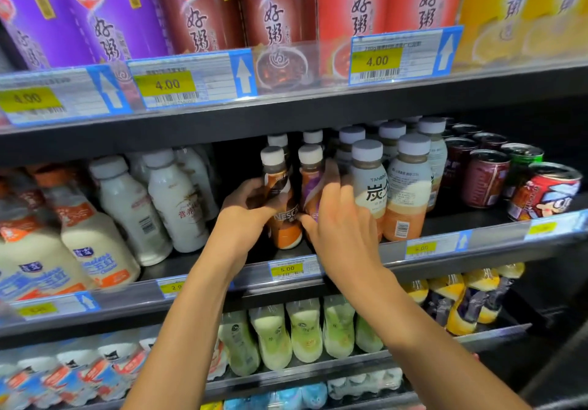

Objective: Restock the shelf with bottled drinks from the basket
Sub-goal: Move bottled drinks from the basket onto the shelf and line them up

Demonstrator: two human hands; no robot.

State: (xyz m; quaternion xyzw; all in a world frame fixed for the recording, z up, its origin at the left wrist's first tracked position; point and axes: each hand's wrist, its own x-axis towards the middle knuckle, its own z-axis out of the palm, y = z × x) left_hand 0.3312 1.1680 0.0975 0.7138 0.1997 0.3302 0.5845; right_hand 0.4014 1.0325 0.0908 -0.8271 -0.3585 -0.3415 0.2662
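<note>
Left hand (pixel 243 207) closes its grip on a coffee bottle (pixel 280 199); right hand (pixel 340 222) grips its neighbour (pixel 311 183).

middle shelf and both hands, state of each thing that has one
left hand: wrapped around the brown-label coffee bottle
right hand: gripping the purple-label coffee bottle
brown-label coffee bottle: upright, capped, at the shelf front
purple-label coffee bottle: upright, capped, beside the first
grey-capped bottles: upright, capped
red can: tilted, unopened
</note>
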